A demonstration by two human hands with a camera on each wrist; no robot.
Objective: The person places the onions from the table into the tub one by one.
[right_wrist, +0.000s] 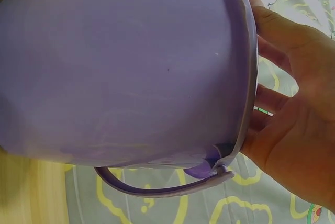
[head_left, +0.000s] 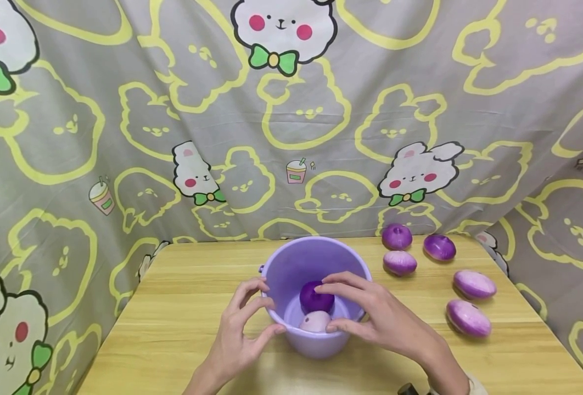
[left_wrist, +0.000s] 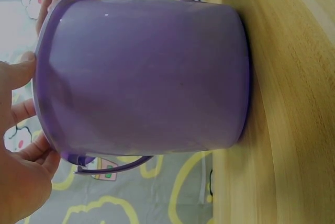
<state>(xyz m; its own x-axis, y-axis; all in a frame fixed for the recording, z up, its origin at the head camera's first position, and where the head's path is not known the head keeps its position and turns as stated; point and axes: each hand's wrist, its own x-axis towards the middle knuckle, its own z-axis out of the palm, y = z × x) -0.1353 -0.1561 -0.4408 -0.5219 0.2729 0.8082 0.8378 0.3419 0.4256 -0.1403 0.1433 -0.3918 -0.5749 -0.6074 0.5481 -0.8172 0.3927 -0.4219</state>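
A light purple bucket [head_left: 316,346] stands upright on the table. Inside lie a dark purple onion [head_left: 316,300] with a glossy skin and a pale whitish onion [head_left: 315,322] with a dark spot. My left hand [head_left: 242,326] is at the bucket's left rim, with thumb and fingertips touching the rim and the fingers slightly bent. Over the right side of the opening is my right hand [head_left: 370,310], fingers spread above the dark onion and thumb near the pale one. It appears to grip nothing. The bucket wall fills both wrist views and hides the contents there.
Several purple-and-white onions lie at the right of the wooden table [head_left: 188,307], among them a two-tone onion [head_left: 468,318] and a darker onion [head_left: 397,237] at the back. A patterned curtain [head_left: 316,126] hangs behind. The bucket's handle [right_wrist: 162,190] hangs down on its far side.
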